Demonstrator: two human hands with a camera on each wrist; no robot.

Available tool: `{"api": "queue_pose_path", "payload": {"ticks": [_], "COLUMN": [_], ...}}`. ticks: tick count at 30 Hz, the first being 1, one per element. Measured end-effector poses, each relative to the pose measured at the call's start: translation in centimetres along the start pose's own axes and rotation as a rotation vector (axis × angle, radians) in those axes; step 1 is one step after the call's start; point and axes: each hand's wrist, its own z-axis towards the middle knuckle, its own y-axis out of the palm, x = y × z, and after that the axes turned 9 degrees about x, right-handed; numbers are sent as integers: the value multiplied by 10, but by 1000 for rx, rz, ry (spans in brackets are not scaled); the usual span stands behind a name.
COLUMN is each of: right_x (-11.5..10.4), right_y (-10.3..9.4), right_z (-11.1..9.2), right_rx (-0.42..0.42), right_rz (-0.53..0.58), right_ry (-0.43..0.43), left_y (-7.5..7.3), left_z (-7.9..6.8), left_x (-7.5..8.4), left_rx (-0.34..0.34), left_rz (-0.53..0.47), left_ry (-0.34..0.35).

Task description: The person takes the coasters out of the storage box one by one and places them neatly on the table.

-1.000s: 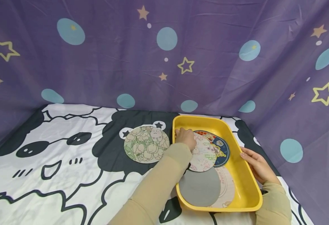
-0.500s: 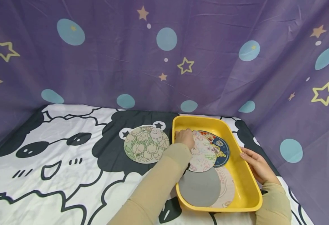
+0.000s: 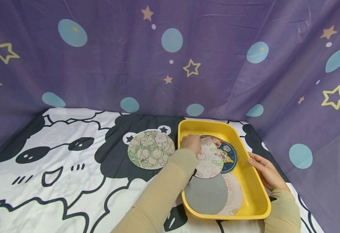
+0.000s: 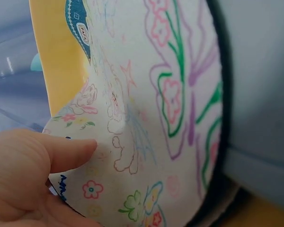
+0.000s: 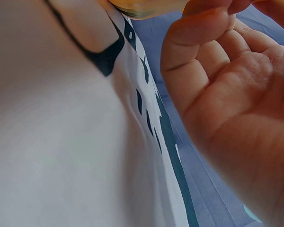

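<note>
My left hand (image 3: 191,143) reaches over the left wall of a yellow plastic tub (image 3: 254,191) and pinches a white round mouse pad (image 3: 209,163) printed with pink and green doodles. In the left wrist view, the thumb presses on the printed face of the bending pad, with the other fingers mostly hidden below. Under it lie a dark blue and red round pad (image 3: 230,161), a plain grey disc (image 3: 207,194) and a pale pink printed one (image 3: 235,194). Around the tub's right rim my right hand (image 3: 265,171) holds on, thumb on top.
Left of the tub, a round pad with a green and cream flower print (image 3: 151,150) lies flat on the black-and-white cartoon cloth (image 3: 79,174). Behind it all hangs a purple curtain (image 3: 106,71) with stars and blue dots.
My left hand has shifted very slightly down with the white pad. The right hand and the tub stay where they were.
</note>
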Motion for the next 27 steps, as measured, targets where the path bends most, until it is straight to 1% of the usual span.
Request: {"api": "queue_pose_path", "payload": {"ticks": [3,6,12,14,16,20,23,27], "right_x": [0,1,1,1,1,1,1,1], "right_y": [0,0,2,2,2,2,1,1], "right_z": [0,1,2,2,2,2,2,2], "right_rx": [0,2,-20,-24,-26,-17,-6,-1], "right_rz": [6,13,41,45,46,40,34,25], "right_ry": [5,8,-14,-16,-13,-7,-5,-2], "left_y": [-1,-2,-6,-7,-10,-15,-17,-18], "left_z": [0,-2,-6,-9,-12,-17,-19,-19], "left_x": [1,2,8,10,12,17,19,21], "left_rx": [1,-3,-13,-18,-18,13,21,1], "left_rz": [-23,-24,38,55,72,110,125,140], "left_ry": [-15,-19,2,24,66,147,162,167]}}
